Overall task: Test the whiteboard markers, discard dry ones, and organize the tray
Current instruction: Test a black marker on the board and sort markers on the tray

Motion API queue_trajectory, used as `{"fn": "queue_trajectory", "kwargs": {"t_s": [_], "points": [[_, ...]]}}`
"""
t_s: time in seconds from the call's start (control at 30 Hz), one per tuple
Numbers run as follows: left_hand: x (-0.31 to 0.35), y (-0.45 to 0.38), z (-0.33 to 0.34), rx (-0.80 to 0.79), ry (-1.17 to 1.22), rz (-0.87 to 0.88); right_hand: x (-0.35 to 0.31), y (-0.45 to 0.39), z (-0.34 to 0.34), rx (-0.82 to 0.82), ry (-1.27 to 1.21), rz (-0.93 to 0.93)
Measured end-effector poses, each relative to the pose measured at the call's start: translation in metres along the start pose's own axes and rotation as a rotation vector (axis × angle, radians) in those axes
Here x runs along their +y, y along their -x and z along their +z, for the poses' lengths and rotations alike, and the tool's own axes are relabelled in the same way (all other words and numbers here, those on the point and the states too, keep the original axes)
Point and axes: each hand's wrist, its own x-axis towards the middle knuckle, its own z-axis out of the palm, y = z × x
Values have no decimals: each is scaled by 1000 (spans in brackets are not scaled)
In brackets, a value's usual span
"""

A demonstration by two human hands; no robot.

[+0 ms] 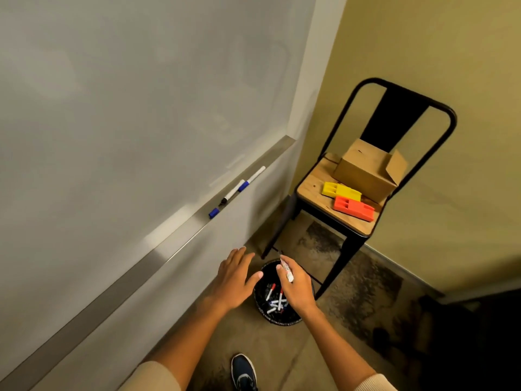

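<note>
The right hand [296, 289] pinches a white whiteboard marker [287, 270] between thumb and fingers, directly above the black waste bin [282, 320] holding discarded markers [275, 301]. The left hand [235, 277], fingers spread and empty, hovers beside the bin's rim. Two markers [242, 184] and a blue cap [214, 213] lie on the whiteboard tray [158, 258], well apart from both hands.

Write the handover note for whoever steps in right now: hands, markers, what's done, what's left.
Right hand: holds one marker above the black bin.
Left hand: open, holding nothing, beside the bin.
Bin: several discarded markers already lie inside.
Tray: a blue-capped marker and a black-tipped marker lie on it, plus a loose blue cap.
Done: a number of markers binned.
Left: probably drop the held marker, then deal with the tray markers and loose cap, and tidy the tray.
</note>
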Motion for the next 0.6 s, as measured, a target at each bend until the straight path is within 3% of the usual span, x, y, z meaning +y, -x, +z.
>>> {"fn": "queue_trajectory", "kwargs": {"t_s": [0.3, 0.43, 0.6], "points": [[11, -33, 26, -75, -84, 37, 59, -15, -6, -42, 388, 117], [7, -42, 22, -39, -62, 35, 67, -26, -13, -21, 367, 207], [-9, -52, 1, 110, -15, 8, 47, -47, -17, 10, 336, 187]]}}
